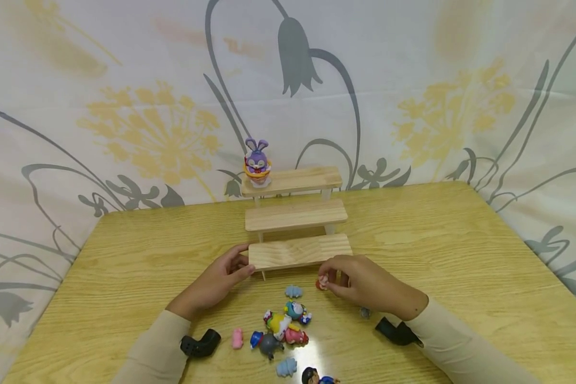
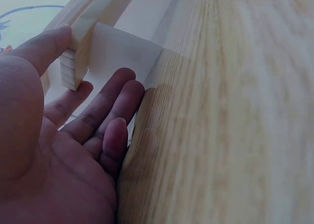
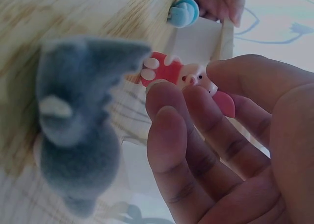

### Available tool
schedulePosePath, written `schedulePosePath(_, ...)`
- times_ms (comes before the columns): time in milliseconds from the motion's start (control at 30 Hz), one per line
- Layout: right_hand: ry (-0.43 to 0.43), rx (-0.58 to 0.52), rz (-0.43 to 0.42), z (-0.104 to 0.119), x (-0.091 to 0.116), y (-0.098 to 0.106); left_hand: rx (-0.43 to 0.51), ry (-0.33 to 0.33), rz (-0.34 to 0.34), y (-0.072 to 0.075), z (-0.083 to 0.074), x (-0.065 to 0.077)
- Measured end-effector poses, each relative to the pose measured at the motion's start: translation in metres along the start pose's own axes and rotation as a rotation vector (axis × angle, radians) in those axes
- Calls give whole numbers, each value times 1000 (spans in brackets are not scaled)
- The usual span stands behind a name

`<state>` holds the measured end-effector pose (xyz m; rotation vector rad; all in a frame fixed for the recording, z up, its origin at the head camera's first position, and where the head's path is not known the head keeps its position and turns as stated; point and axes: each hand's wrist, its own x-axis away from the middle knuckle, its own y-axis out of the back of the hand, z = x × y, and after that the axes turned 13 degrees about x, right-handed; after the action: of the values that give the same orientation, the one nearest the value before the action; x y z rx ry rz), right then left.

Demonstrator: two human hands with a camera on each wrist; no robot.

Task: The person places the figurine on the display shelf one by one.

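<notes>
A three-step wooden display stand [image 1: 295, 214] stands at the back of the table. My left hand [image 1: 221, 280] holds the left end of its lowest board [image 2: 81, 60], thumb on top and index finger at the underside. Near the right front of that board, my right hand [image 1: 365, 280] pinches a small pink pig figurine [image 3: 164, 69] dressed in red, between thumb and fingers. Its head is partly covered by the fingertips. Close to the right wrist camera is a blurred grey figurine [image 3: 78, 116]. On the top step, at the left, sits a purple rabbit figurine [image 1: 256, 162].
Several figurines lie in front of the stand, among them a yellow-and-white one [image 1: 279, 324], a grey one with a blue hat [image 1: 268, 342], light blue ones [image 1: 294, 291] and a pink one [image 1: 237, 338]. A dark-haired figure [image 1: 312, 376] lies at the front edge of view.
</notes>
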<state>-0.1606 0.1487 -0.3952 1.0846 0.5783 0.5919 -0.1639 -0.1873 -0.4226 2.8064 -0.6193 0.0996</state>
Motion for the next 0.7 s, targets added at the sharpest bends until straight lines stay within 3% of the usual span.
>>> schedulePosePath(700, 13, -10, -11, -1, 2, -1, -3, 21, -16, -1, -1, 1)
